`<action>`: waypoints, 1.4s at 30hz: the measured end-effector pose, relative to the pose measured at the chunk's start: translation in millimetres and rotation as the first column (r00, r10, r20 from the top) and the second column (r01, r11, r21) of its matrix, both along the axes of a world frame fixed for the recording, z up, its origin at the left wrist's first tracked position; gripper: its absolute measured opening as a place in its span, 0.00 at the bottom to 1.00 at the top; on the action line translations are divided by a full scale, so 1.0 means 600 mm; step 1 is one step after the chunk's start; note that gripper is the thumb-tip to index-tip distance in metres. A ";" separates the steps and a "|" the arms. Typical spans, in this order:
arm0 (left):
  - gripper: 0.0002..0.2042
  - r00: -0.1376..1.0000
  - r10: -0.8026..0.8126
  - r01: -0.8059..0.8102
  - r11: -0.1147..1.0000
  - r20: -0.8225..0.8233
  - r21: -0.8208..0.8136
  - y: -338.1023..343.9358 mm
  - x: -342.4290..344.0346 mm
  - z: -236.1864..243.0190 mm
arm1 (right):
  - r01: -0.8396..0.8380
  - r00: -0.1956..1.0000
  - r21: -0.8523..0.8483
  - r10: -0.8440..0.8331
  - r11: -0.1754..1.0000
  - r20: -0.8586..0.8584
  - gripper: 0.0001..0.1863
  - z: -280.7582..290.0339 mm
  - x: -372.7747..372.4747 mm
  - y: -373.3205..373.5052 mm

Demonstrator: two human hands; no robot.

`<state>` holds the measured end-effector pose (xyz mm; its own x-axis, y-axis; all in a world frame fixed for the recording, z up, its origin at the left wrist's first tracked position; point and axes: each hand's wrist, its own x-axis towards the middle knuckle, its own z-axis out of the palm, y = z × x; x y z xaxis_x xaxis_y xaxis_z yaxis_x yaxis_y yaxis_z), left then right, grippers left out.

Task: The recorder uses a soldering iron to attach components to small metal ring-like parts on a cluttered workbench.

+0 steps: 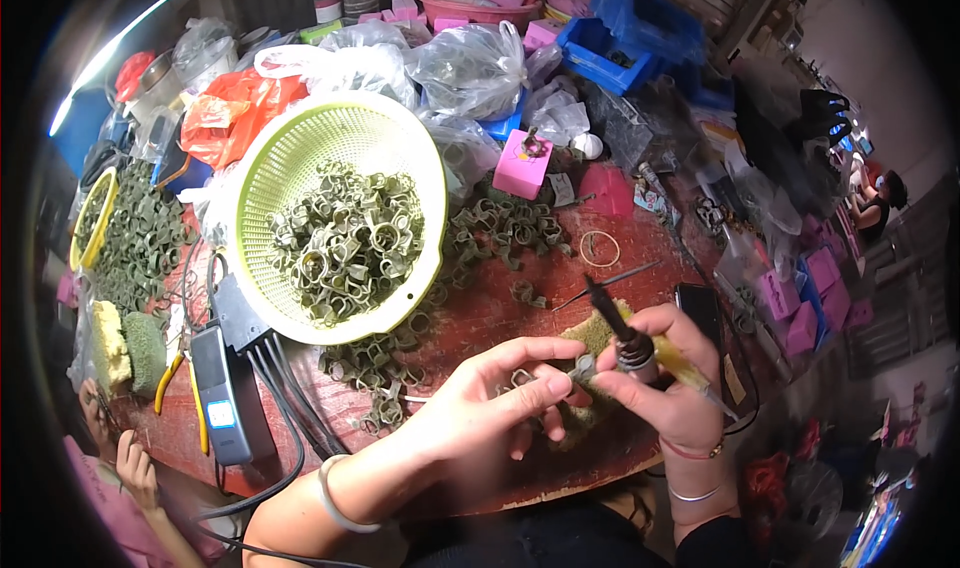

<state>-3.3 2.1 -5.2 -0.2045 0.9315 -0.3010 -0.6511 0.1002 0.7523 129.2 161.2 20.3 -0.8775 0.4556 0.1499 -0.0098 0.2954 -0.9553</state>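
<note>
- Far left: a second person's hand (135,468), partly cut by the picture's rim, near the worktop's edge; its grip cannot be told.
- Yellow sponge (108,340) and green scouring pad (147,351): porous blocks lying side by side on the red worktop (480,313).
- Yellow-handled pliers (180,388): lying flat just beside the pad.
- Grey power adapter (228,393): a smooth rectangular box with black cables running off toward the lower edge.
- Lime-green plastic colander (262,183): round, perforated wall, tilted toward the viewer, filled with dull olive ring-shaped parts (345,238); more of the same parts lie loose on the worktop below and to the right of it.
- Left hand (490,403): fingers curled narrow, thumb and forefinger pinched on a small grey metal ring piece (582,368), held just above a frayed green-yellow sponge (598,336) at the worktop's near edge. A pale bangle sits on the wrist.
- Pink block (523,164): a matte cube behind, carrying a small dark part on top.
- Rubber band (600,249): a thin tan loop lying flat on the worktop.
- Right hand (665,378): closed around a soldering iron (625,333) with a dark shaft and yellow handle; the handle's lower metal collar lies just beside the ring piece, while the tip points up and left.
- Black phone (700,313): glossy slab, just beyond the right hand.
</note>
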 end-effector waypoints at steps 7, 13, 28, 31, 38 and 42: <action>0.20 0.997 -0.034 0.037 0.998 -0.075 0.042 -0.003 0.000 0.002 | 0.068 0.990 -0.095 -0.079 0.993 -0.118 0.19 -0.018 0.009 -0.022; 0.20 1.000 -0.030 0.030 0.997 -0.011 0.068 -0.003 0.002 0.003 | 0.231 0.953 -0.147 -0.254 0.962 -0.166 0.10 -0.019 0.058 -0.046; 0.20 0.999 -0.019 0.020 0.999 -0.034 0.043 -0.003 0.001 -0.005 | 0.206 0.942 0.230 -0.129 0.951 -0.309 0.11 -0.024 0.039 -0.036; 0.20 0.999 -0.011 0.012 0.999 -0.033 0.041 -0.004 0.001 0.000 | 0.143 0.960 0.211 -0.084 0.967 -0.266 0.13 -0.028 0.037 -0.031; 0.18 0.998 -0.061 0.061 0.998 -0.005 -0.023 -0.005 -0.002 0.001 | 0.177 0.962 0.309 -0.097 0.935 -0.257 0.11 -0.025 0.033 -0.036; 0.18 0.998 -0.049 0.050 0.999 0.038 -0.022 -0.006 -0.003 0.003 | 0.329 0.907 0.241 -0.234 0.913 -0.351 0.10 -0.026 0.034 -0.036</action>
<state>-4.8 -1.8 -3.2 -0.1470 0.9330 -0.3285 -0.6723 0.1493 0.7250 149.9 139.6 4.5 -0.6061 0.5712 0.5536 -0.1645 0.5909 -0.7898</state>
